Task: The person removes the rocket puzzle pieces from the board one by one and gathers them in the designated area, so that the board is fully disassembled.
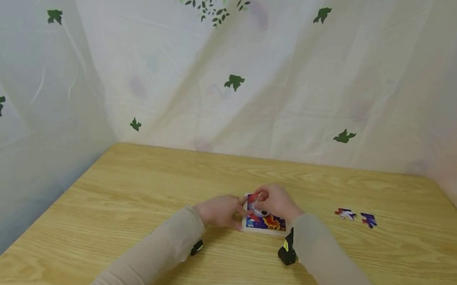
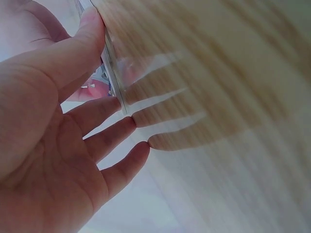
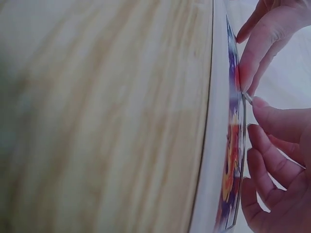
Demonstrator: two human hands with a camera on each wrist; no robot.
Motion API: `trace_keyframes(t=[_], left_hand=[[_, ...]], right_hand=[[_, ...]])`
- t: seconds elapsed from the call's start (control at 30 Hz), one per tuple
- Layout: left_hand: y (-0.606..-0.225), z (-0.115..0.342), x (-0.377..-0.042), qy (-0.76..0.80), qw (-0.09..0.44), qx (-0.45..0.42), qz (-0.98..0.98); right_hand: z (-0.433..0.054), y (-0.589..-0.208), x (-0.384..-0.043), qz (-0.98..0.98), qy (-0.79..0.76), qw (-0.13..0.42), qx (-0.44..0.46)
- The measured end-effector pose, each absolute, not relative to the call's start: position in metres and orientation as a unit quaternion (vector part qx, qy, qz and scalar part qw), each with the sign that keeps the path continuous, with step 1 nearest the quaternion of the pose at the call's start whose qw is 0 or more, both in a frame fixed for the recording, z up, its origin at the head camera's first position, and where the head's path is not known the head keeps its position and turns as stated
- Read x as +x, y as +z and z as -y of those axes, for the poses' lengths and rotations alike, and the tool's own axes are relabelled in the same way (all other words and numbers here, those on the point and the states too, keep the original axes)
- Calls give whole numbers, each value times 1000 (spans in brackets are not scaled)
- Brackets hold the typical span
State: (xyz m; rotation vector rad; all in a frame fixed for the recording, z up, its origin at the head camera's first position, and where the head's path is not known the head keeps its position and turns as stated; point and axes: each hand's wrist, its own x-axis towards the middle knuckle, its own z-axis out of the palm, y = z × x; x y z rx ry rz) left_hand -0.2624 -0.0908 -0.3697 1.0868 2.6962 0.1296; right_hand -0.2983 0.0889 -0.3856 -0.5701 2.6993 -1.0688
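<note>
A small jigsaw puzzle [image 1: 267, 221], with a colourful picture and a pale border, lies flat on the wooden table. My left hand [image 1: 223, 210] is at its left edge in the head view. The fingers and thumb [image 2: 90, 29] of that hand rest against the edge in the left wrist view, and one finger reaches over the picture. Bent over the puzzle's upper part is my right hand [image 1: 276, 202]. In the right wrist view it pinches a thin puzzle piece [image 3: 248, 98] tilted up from the surface, largely covered by the fingertips.
Two loose puzzle pieces, one red and white [image 1: 345, 214] and one purple [image 1: 368, 219], lie to the right on the wooden table [image 1: 124, 236]. Behind the table hangs a pale curtain [image 1: 260, 117] with green leaf and bird shapes.
</note>
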Motion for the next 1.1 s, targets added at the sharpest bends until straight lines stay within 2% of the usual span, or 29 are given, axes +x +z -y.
trace_keyframes(t=[0.13,0.5,1.1], left_hand=[[-371,92,-264,37,105,382,-918],[-374,92,-264,39,120,355,-926],[-373,90,-263,38,140,322,-936]], right_hand=[[-87,-386,-299,-909,-355,82,-203],[-93,-376,-296,-920,-306,52,-241],[-134,-370,-300,-927,-282,27,-245]])
